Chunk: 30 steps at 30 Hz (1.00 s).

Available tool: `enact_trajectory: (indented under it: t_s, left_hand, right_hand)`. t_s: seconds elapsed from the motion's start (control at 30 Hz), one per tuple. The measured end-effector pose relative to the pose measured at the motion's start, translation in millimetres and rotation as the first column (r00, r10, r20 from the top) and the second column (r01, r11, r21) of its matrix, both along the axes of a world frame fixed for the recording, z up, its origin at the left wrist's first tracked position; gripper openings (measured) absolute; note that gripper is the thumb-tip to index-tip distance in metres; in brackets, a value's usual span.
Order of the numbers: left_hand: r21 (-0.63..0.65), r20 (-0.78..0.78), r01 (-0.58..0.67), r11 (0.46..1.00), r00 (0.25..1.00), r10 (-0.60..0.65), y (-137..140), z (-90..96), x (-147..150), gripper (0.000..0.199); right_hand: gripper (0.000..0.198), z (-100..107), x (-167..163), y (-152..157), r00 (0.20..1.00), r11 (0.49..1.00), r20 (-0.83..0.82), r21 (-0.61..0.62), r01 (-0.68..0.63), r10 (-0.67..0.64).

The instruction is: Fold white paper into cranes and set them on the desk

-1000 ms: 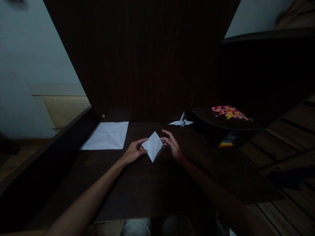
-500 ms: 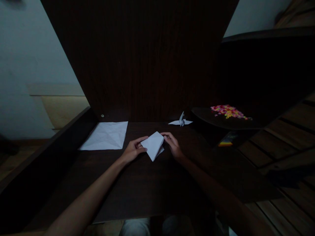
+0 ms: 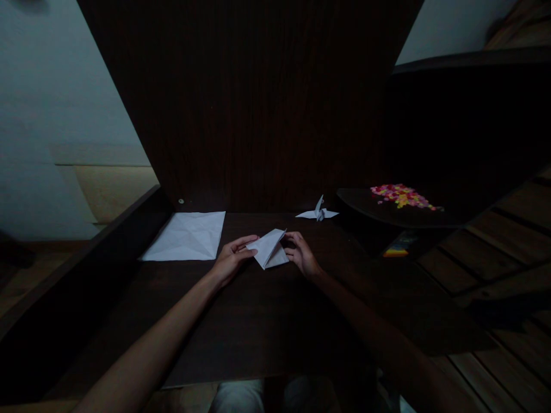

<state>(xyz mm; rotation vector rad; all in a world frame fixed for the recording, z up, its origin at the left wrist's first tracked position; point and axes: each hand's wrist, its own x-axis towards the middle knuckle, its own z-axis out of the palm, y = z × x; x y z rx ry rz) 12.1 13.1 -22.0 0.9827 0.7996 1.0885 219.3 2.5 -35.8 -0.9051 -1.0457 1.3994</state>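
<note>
A folded piece of white paper (image 3: pixel 267 250) is held low over the dark desk, with one layer lifted and a gap open on its right side. My left hand (image 3: pixel 231 259) pinches its left corner, thumb on top and fingers behind. At the right edge, the curled fingers of my right hand (image 3: pixel 302 254) grip the paper; their tips are partly hidden. Behind my hands lies a white paper crane (image 3: pixel 319 215) with spread wings. To the left of my left hand is a flat, creased sheet of white paper (image 3: pixel 185 236).
The dark wooden desk (image 3: pixel 232 332) has a raised side board (image 3: pixel 77 298) on the left and a tall back panel (image 3: pixel 249 115). On the right, a rounded shelf (image 3: pixel 357 203) carries a heap of small pink, red and yellow pieces (image 3: pixel 402 196).
The folded paper has gone from an upright diamond to a more open, lower shape, its layers spreading on the right. My right fingers have moved down along its right edge.
</note>
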Motion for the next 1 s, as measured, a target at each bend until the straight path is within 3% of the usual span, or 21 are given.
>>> enact_trajectory:
  t_s: [0.2, 0.33, 0.53, 0.9, 1.0]
  left_hand:
    - [0.03, -0.039, 0.007, 1.0, 0.999, -0.006, 0.3, -3.5, 1.3, 0.047]
    - [0.068, -0.016, 0.03, 0.997, 0.999, -0.029, -1.1, -3.1, 1.8, 0.05]
    - [0.111, -0.048, 0.043, 0.993, 0.998, -0.038, -3.4, -1.4, 1.1, 0.052]
    - [0.178, -0.042, 0.037, 0.983, 0.999, -0.03, -5.8, 1.9, 1.7, 0.049]
    - [0.187, -0.055, 0.036, 0.982, 0.998, -0.027, -5.7, 1.2, 1.6, 0.05]
  right_hand:
    - [0.043, 3.9, -0.5, -1.4, 0.992, 0.995, 0.094, -0.034, 0.092, -0.089]
    - [0.032, 5.3, -2.2, 1.4, 0.986, 0.984, 0.042, -0.066, 0.164, -0.162]
    - [0.028, 6.7, -3.7, 2.7, 0.989, 0.982, 0.001, -0.119, 0.148, -0.149]
    - [0.03, -0.7, -1.6, 5.1, 0.987, 0.99, 0.078, -0.025, 0.14, -0.137]
    - [0.031, -1.5, -0.7, 5.1, 0.99, 0.992, 0.096, -0.059, 0.109, -0.103]
